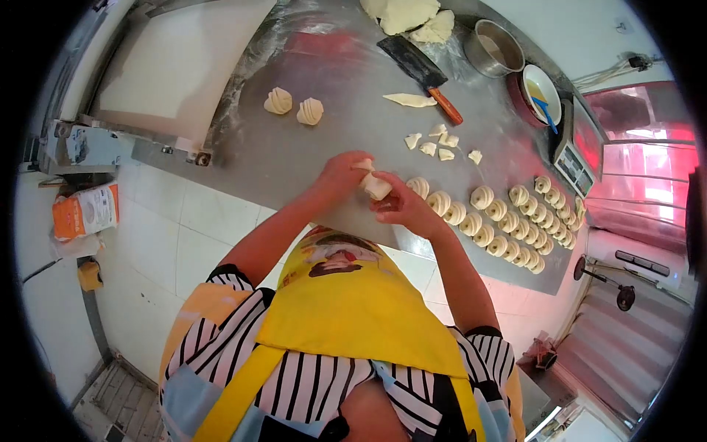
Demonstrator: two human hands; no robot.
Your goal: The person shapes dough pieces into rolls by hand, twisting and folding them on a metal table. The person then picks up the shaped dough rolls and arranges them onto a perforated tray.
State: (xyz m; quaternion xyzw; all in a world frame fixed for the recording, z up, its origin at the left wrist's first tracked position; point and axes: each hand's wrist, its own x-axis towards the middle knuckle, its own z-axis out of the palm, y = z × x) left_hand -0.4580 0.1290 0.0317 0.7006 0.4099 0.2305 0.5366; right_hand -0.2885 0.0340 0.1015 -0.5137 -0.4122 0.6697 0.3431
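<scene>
A piece of dough [378,187] is held between both hands over the near edge of the metal table. My left hand [345,174] closes round its upper left end, and my right hand [406,205] grips it from the right with bent fingers. Just right of my right hand begin the rows of coiled dough rolls [482,197]. Two shaped dough pieces [310,111] sit apart, up and to the left of my hands. Several small dough scraps [428,148] lie on the table above my right hand.
Farther back lie a cleaver [414,62] with a wooden handle, a dough strip [410,99] and a large dough mass [403,15]. A metal pot [494,48], a white bowl [543,87] with a blue-handled tool and a scale [574,166] stand right. A dough-sheeting machine [158,70] borders the left.
</scene>
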